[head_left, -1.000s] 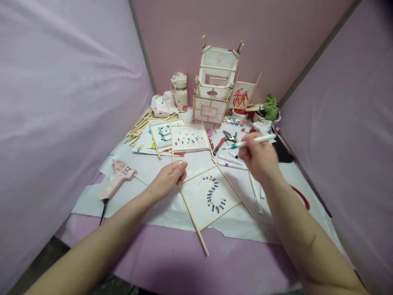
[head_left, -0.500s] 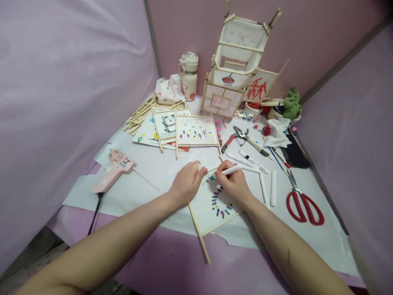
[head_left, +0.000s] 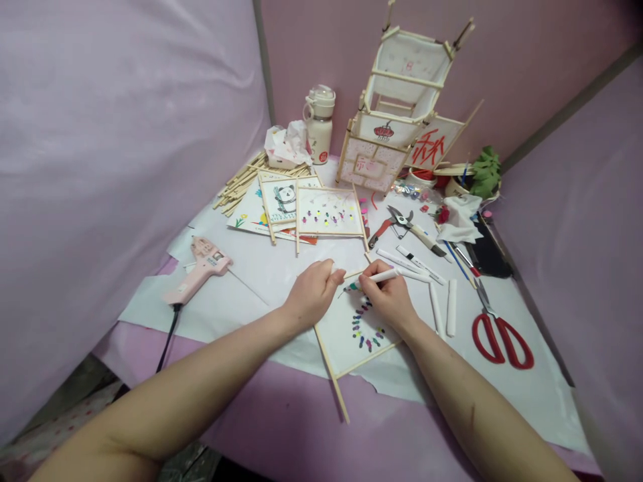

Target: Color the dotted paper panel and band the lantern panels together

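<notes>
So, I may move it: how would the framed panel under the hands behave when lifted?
The framed panel is probably light, being thin sticks around a white sheet. It should be stiff along those sticks, though the sheet may flex. Its protruding stick end could snag.

We face a pink back wall between pale lilac sheets. Below us stands a purple-draped table, dark floor showing at lower left.

A hand could pass over the white sheet between the glue gun and the left hand, though a thin stick juts into that gap, while markers and red-handled scissors obstruct the area beside the right hand, and framed panels and a tall stick tower block the way beyond.
</notes>
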The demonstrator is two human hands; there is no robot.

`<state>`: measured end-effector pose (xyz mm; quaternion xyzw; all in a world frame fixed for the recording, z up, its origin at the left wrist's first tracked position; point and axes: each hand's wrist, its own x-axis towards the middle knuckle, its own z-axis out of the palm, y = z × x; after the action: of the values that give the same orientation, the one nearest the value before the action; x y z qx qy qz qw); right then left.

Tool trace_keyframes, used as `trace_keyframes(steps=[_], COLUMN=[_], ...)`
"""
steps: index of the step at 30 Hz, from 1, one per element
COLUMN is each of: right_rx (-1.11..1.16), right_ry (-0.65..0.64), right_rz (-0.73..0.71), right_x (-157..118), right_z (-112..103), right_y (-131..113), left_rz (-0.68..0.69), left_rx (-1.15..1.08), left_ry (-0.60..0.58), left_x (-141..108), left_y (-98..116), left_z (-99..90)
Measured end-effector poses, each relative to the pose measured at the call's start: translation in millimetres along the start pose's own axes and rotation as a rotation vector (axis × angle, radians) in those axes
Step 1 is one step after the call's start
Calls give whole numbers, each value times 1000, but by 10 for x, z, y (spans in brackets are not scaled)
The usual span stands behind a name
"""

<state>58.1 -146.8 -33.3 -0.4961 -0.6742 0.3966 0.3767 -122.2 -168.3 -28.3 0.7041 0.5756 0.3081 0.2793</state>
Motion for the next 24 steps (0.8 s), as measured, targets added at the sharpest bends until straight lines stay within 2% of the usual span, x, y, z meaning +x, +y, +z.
trace_keyframes(steps=[24], right_rx=[-34], right_ry=[-28], right_rz=[-25], right_x=[5], right_z=[-5], right_y=[-14], left_rz=[8], left_rx=[6], left_ry=[2], left_x=[2], left_y=[-9], left_z=[14])
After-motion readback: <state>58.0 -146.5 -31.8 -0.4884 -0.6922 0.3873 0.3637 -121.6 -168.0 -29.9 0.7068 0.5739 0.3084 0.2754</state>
